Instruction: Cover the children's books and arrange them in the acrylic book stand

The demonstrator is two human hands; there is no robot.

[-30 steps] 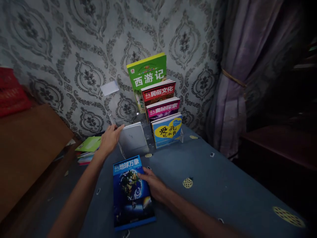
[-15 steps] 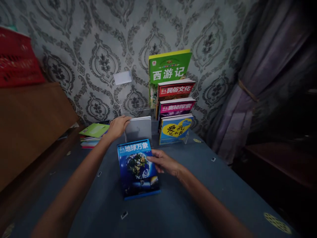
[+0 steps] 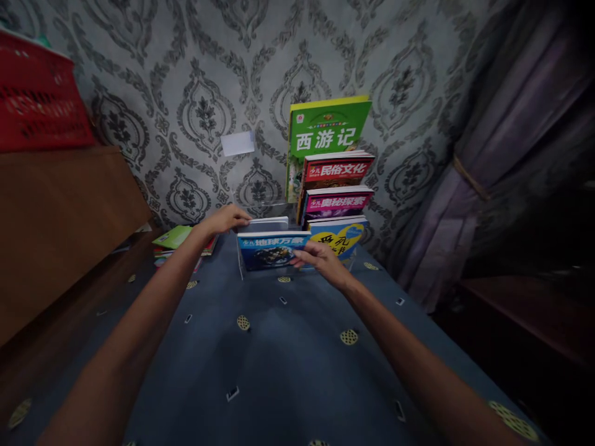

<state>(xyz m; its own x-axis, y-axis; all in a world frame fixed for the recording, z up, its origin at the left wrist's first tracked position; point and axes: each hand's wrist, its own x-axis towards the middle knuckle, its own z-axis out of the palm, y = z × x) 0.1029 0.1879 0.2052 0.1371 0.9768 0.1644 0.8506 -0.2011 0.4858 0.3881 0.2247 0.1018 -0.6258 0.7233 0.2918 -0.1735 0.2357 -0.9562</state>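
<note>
My right hand [image 3: 323,260] is closed on the right edge of a blue book [image 3: 260,255] with a globe on its cover. The blue book is tilted, its top edge towards me, in the front of a clear stand [image 3: 241,265]. Behind it a plain grey book [image 3: 267,224] stands upright, mostly covered by the blue one. The fingers of my left hand [image 3: 227,218] are closed over the grey book's top left corner. Just right, the stand holds a blue and yellow book [image 3: 346,235], a magenta one [image 3: 339,201], a red one [image 3: 337,168] and a tall green book [image 3: 328,133].
A small pile of thin books [image 3: 171,238] lies left of the stand. Farther left is a brown box [image 3: 65,217] with a red basket [image 3: 41,99] on top. A white label [image 3: 238,143] rises above the stand. A purple curtain [image 3: 465,179] hangs at the right.
My right hand has carried the blue book up and away from me, from in front of the stand into its left side. My left hand stays at the grey book.
</note>
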